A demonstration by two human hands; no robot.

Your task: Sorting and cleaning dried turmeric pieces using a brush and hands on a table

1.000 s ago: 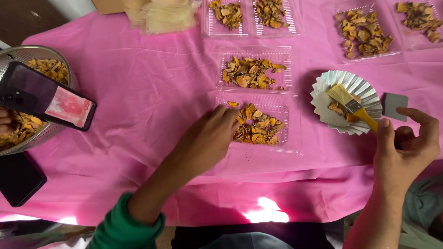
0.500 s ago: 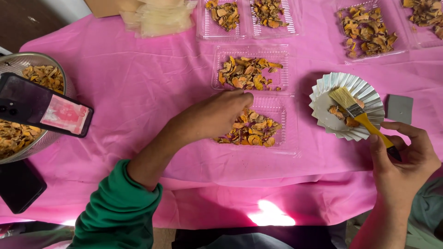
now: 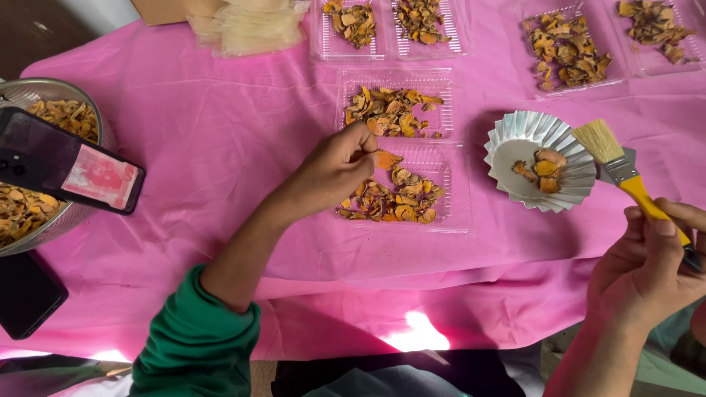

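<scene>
My left hand (image 3: pixel 332 171) reaches over a clear plastic tray (image 3: pixel 448 213) of orange dried slices and pinches one orange slice (image 3: pixel 387 159) at its fingertips, just above the tray's far edge. My right hand (image 3: pixel 647 266), at the lower right, grips the yellow handle of a paint brush (image 3: pixel 618 163), bristles pointing away from me. The brush tip sits beside a silver fluted foil dish (image 3: pixel 507 140) that holds a few orange slices (image 3: pixel 543 170).
Several more clear trays (image 3: pixel 448 81) of dried slices lie farther back on the pink tablecloth (image 3: pixel 191 147). A metal bowl (image 3: pixel 29 92) of slices stands at the left with a phone (image 3: pixel 66 169) resting across it. A dark phone (image 3: pixel 26 294) lies at the near left edge.
My left hand has risen from the slices in the near tray and now pinches one slice. My right hand has lifted the brush off the foil dish and drawn it to the right.
</scene>
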